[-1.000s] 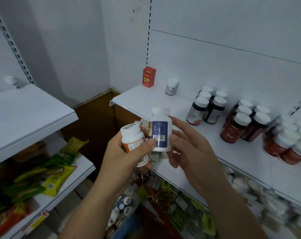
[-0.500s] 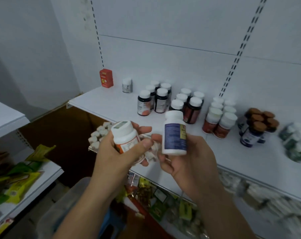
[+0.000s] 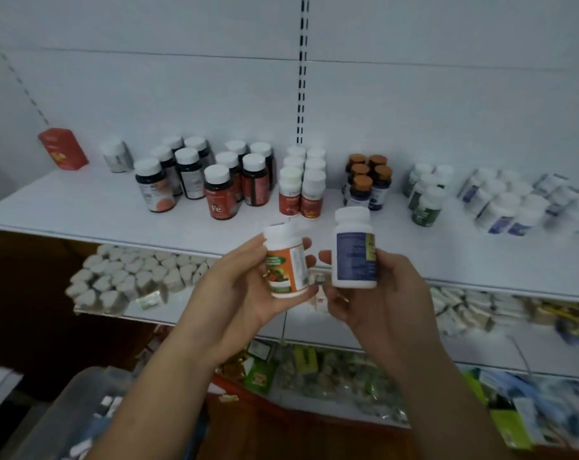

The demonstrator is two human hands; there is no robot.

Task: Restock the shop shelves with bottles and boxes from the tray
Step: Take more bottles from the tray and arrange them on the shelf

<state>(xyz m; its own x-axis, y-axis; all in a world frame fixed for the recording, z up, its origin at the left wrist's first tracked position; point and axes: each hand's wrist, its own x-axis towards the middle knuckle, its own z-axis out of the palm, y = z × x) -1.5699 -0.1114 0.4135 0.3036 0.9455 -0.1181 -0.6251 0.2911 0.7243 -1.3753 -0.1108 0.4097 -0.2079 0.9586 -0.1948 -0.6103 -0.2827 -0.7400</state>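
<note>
My left hand (image 3: pixel 238 287) grips a white bottle with an orange label (image 3: pixel 286 262), held upright in front of the shelf edge. Beside it my right hand (image 3: pixel 377 303) holds a white bottle with a blue label (image 3: pixel 354 249), also upright and slightly higher. The two bottles are close but apart. The white shelf (image 3: pixel 82 204) behind them carries several groups of bottles. A clear plastic tray (image 3: pixel 65 403) with small items sits at the lower left, partly hidden by my left forearm.
On the shelf stand a red box (image 3: pixel 63 149) at far left, dark bottles (image 3: pixel 188 174), orange-labelled white bottles (image 3: pixel 301 190), brown-capped bottles (image 3: pixel 367 180), green-labelled bottles (image 3: pixel 426 197) and blue-labelled white bottles (image 3: pixel 510 207). Lower shelves hold white packs (image 3: pixel 128 273) and packets.
The view has swung right along the shelf, bringing more bottle groups into sight. Both hands keep their bottles; the orange-labelled one now stands more upright.
</note>
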